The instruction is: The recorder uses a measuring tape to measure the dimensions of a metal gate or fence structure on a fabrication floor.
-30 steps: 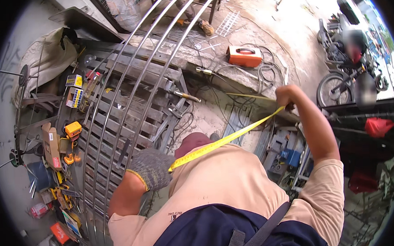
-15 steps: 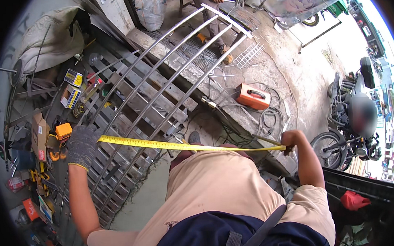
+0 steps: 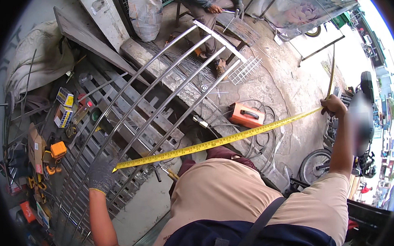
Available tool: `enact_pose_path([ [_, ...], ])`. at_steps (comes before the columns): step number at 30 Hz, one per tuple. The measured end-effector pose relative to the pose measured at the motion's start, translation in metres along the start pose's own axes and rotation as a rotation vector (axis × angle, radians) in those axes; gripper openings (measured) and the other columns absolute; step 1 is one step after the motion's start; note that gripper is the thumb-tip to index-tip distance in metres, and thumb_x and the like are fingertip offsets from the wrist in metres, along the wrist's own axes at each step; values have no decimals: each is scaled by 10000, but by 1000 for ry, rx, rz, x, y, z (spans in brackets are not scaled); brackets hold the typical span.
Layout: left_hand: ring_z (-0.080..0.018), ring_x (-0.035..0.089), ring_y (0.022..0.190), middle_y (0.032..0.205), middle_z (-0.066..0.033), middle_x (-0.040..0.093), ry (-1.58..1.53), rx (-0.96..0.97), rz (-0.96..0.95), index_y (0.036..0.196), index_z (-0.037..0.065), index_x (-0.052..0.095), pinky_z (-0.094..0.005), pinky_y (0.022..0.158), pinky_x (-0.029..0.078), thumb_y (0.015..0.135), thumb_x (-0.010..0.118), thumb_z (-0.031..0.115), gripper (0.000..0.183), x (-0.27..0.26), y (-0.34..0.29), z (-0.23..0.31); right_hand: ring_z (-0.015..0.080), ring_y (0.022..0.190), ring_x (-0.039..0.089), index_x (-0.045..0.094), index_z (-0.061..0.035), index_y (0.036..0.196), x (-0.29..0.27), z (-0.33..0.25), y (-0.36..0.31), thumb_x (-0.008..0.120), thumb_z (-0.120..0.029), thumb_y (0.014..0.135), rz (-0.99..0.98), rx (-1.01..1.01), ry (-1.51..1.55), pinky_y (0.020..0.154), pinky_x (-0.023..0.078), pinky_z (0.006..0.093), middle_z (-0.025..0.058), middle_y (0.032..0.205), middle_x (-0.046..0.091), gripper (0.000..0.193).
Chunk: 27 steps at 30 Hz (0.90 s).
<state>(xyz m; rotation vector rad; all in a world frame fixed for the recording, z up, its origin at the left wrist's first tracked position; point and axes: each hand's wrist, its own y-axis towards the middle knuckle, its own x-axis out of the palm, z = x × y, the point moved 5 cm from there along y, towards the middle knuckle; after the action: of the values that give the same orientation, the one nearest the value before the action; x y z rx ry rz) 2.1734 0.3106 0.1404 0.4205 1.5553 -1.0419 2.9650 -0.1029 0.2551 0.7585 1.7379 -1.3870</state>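
Note:
A yellow tape measure (image 3: 216,143) stretches in front of my body between both hands, rising to the right. My left hand (image 3: 103,175), in a dark grey knitted glove, is closed on its left end; whether a case sits inside the glove is hidden. My bare right hand (image 3: 334,106) grips the blade out to the far right, and a free length of it sticks up past the fingers. Beneath the tape lies a grate of long curved metal tubes (image 3: 160,108), joined at the far end by a flat crossbar (image 3: 219,40). My left hand is over its near part.
An orange welding machine (image 3: 246,115) with looped cables stands on the concrete ahead. Another person (image 3: 205,6) sits at the back, holding a metal piece. Motorcycles (image 3: 319,163) stand at right. Tool boxes, small boxes (image 3: 64,116) and an orange tool (image 3: 58,150) lie at left.
My right hand has moved right and away from my body, so a longer stretch of tape shows between the hands. My left hand has shifted right and slightly nearer.

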Motion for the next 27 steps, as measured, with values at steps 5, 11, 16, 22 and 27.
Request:
enact_pose_path([
  [5,-338,649,1032,1109,-110,704,-41,-169,-21,1126,124,697,-463,930,492,766,766,163,369,10,-9,33,89,420,357,503,-109,941,100,-19,129,543,-326,1066,-159,3,1226,401,331,225,2,615,441,254],
  [11,-345,654,1045,1080,-121,714,21,-358,-98,1128,144,711,-469,889,514,735,739,139,394,10,-22,80,115,555,472,521,-88,959,231,-84,188,575,-323,1054,-516,-122,1366,478,396,243,21,719,490,259],
  [16,-342,651,1047,1077,-98,707,12,-623,-281,1192,213,709,-460,940,497,762,751,123,442,-5,-45,97,190,522,571,576,-43,935,297,-121,161,580,-334,1048,-808,-241,1288,480,460,293,109,745,627,312],
  [22,-326,661,1031,1121,-96,702,83,-585,-292,1173,193,706,-455,919,491,734,774,145,447,-27,-52,116,191,499,600,635,10,994,333,-166,105,534,-306,1073,-1043,-289,1332,478,492,309,121,749,664,341],
  [27,-330,657,1027,1097,-103,703,153,-570,-286,1152,174,709,-451,912,491,724,788,158,435,-29,-38,125,221,523,619,617,29,1069,332,-192,72,483,-325,1087,-1162,-380,1397,493,512,321,157,803,680,380],
])
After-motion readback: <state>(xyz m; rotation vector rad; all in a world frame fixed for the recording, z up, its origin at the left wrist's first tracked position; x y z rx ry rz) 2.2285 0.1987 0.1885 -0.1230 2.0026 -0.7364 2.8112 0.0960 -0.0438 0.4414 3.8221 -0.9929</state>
